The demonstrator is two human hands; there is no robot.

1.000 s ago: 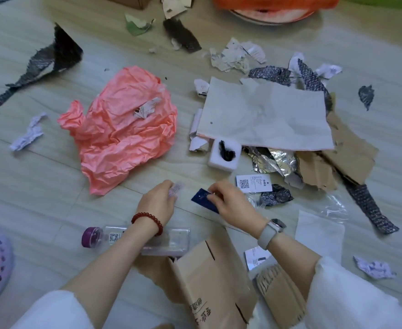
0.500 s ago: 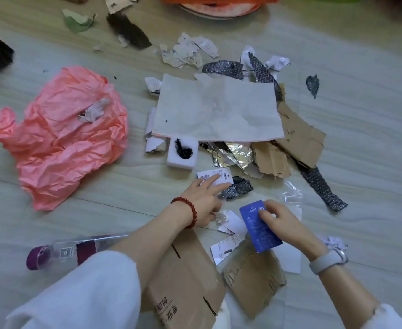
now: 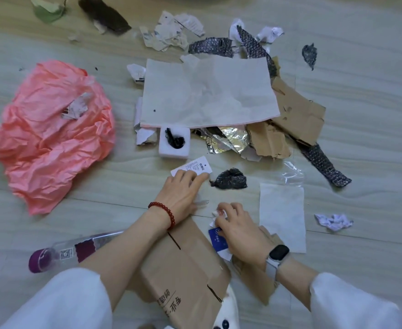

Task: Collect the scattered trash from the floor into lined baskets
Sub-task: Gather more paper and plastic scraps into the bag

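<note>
Trash lies scattered over the pale wood floor. My left hand (image 3: 183, 191), with a red bead bracelet at the wrist, rests its fingertips on a small white printed tag (image 3: 195, 167) lying on the floor. A clear plastic scrap (image 3: 201, 203) pokes out under that hand's thumb side. My right hand (image 3: 236, 227), with a watch at the wrist, grips a blue card (image 3: 217, 241) and pinches small white paper scraps (image 3: 219, 213). No basket shows in this view.
A crumpled pink sheet (image 3: 50, 136) lies at the left. A large white sheet (image 3: 207, 91) covers foil, cardboard and black netting behind the hands. A foam block (image 3: 174, 141), black wad (image 3: 230, 179), white rectangle (image 3: 281, 217), plastic bottle (image 3: 59, 254) and brown cardboard (image 3: 183, 269) surround them.
The view has shifted and the orange basket at the top has left it. My right hand moved left and down with the blue card onto white scraps. My left hand's fingers settled on the tag.
</note>
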